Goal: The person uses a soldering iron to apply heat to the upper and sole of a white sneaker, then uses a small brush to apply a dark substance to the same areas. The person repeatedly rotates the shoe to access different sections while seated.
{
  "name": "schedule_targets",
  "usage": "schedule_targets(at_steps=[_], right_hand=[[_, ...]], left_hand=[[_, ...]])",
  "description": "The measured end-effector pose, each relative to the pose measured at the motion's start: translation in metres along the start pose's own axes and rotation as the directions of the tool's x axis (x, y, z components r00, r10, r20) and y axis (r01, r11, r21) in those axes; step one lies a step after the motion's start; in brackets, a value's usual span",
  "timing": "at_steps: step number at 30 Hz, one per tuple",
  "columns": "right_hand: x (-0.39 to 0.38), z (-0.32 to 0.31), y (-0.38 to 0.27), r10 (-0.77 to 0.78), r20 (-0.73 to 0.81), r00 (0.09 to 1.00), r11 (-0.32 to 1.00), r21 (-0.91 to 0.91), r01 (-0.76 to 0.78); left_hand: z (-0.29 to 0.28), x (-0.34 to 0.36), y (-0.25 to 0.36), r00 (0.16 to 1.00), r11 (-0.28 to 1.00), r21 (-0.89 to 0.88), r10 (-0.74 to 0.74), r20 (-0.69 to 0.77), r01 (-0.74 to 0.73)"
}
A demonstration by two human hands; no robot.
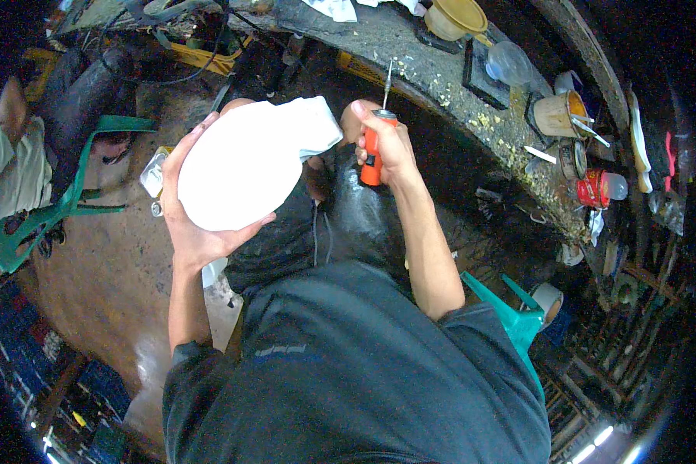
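My left hand (pixel 196 241) grips a large white piece (pixel 243 166) with a smooth, rounded oval body and a narrower, blocky end toward the right. Its fingers run along the left edge and the thumb along the lower edge. In front of my right knee, my right hand (pixel 395 151) is wrapped round an orange-handled tool (pixel 370 166). A thin metal shaft (pixel 388 81) points up and away from its dark collar. The shaft's tip is apart from the white piece. The kind of both things is unclear.
A dirty workbench (pixel 441 100) with yellowish scraps runs along the far right. On it stand a yellowish tub (pixel 455 19), a beige pot (pixel 558 114) with sticks and a red can (pixel 593 188). Another person (pixel 77 100) sits at left by a green chair (pixel 77 189).
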State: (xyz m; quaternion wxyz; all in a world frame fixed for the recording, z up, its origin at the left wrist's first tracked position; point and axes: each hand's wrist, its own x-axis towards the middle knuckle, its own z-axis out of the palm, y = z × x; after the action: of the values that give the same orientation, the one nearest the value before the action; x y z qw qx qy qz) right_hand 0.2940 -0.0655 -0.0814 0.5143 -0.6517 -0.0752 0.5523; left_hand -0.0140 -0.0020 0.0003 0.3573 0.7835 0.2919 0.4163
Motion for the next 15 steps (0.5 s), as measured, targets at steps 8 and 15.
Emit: schedule_targets(at_steps=[8,15], right_hand=[[0.005,-0.004,0.008,0.002,0.030,1.000,1.000,0.025,-0.003],[-0.001,-0.006,0.012,-0.006,0.005,1.000,1.000,0.010,0.006]], left_hand=[[-0.005,-0.001,-0.006,0.998,0.999,-0.021,-0.037,-0.045,0.037],[-0.011,-0.004,-0.013,0.993,0.993,-0.077,-0.099,-0.065,0.094]])
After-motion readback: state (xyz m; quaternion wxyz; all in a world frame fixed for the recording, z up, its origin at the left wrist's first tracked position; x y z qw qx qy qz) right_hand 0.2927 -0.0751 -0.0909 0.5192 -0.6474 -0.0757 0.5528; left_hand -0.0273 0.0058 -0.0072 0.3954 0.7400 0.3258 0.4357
